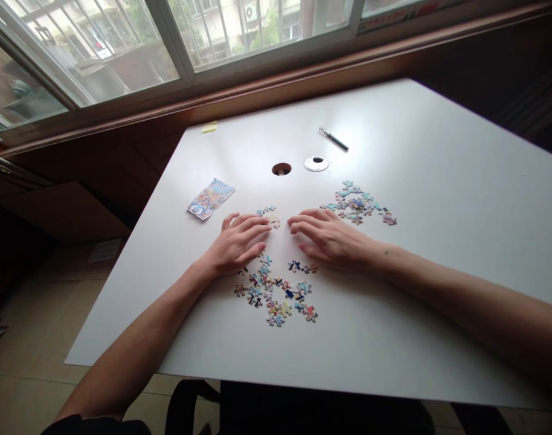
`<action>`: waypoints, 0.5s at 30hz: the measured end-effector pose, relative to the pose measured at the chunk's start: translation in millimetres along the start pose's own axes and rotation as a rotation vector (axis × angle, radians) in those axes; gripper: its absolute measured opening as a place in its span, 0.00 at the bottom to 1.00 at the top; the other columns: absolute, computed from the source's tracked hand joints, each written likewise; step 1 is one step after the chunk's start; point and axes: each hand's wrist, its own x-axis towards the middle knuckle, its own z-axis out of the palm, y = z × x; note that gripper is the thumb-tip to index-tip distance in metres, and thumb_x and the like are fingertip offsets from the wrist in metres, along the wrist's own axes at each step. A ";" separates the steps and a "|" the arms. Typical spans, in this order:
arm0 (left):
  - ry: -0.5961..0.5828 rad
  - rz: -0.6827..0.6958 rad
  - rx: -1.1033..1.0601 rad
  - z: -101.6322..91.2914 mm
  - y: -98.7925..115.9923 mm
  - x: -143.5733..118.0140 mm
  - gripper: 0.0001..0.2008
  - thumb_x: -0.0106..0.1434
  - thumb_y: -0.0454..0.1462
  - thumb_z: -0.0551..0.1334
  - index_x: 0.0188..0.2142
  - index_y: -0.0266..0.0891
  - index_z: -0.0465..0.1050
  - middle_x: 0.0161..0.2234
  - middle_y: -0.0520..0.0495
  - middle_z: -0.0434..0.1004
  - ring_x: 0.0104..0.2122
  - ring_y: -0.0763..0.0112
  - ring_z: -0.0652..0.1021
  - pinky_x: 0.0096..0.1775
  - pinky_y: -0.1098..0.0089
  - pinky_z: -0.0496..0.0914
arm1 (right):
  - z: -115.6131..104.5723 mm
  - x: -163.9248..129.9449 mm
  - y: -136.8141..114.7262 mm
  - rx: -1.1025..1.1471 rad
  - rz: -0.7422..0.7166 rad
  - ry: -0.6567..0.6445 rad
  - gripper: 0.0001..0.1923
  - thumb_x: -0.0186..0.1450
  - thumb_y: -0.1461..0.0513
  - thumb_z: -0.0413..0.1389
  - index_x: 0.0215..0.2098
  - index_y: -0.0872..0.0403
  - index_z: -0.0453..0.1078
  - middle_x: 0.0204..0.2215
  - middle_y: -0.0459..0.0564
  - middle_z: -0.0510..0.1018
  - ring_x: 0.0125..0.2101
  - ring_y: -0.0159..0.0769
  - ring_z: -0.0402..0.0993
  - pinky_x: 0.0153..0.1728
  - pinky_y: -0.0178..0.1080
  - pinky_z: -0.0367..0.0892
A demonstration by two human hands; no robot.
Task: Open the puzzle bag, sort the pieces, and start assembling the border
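Note:
My left hand (240, 241) rests palm down on the white table (375, 338), its fingers apart. Its fingertips reach a few small jigsaw pieces (275, 222), pale and blue ones. Opposite, across a narrow gap, my right hand (325, 238) lies with fingers spread and slightly bent; nothing shows in it. Between my forearms, nearer to me, is a loose heap of multicoloured jigsaw pieces (269, 287). A few dark and brown pieces (302, 266) lie just below my right thumb. Beyond my right hand spreads another pile of mostly blue pieces (357, 204). What lies under both palms is hidden.
A small printed picture sheet (211, 198) lies left of my left hand. Farther back are a round cable hole (281, 170), a silver ring cover (316, 164), a dark pen (334, 139) and a yellow sticky strip (209, 127). A window (185, 66) stands behind the table.

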 end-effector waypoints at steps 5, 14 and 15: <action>0.215 -0.047 -0.003 3.5 -0.5 -0.4 0.12 0.71 0.39 0.56 0.50 0.45 0.76 0.57 0.48 0.74 0.59 0.59 0.69 0.62 0.55 0.59 | -0.9 -2.8 -0.1 -0.028 -0.011 -0.039 0.22 0.72 0.58 0.49 0.63 0.51 0.63 0.65 0.53 0.65 0.62 0.53 0.59 0.57 0.57 0.58; 0.379 -0.035 -0.169 16.0 -13.4 0.1 0.07 0.68 0.33 0.62 0.41 0.41 0.79 0.45 0.46 0.82 0.47 0.65 0.79 0.53 0.59 0.73 | -0.5 2.7 1.7 -0.055 -0.162 -0.111 0.28 0.74 0.57 0.47 0.71 0.49 0.54 0.68 0.49 0.61 0.66 0.54 0.54 0.61 0.58 0.55; 0.392 -0.046 -0.202 16.3 -14.8 -0.8 0.07 0.67 0.33 0.62 0.42 0.41 0.79 0.45 0.46 0.82 0.46 0.65 0.80 0.51 0.60 0.75 | -1.3 3.2 1.1 -0.046 -0.167 -0.104 0.26 0.74 0.58 0.47 0.69 0.51 0.56 0.67 0.50 0.63 0.65 0.52 0.57 0.60 0.57 0.56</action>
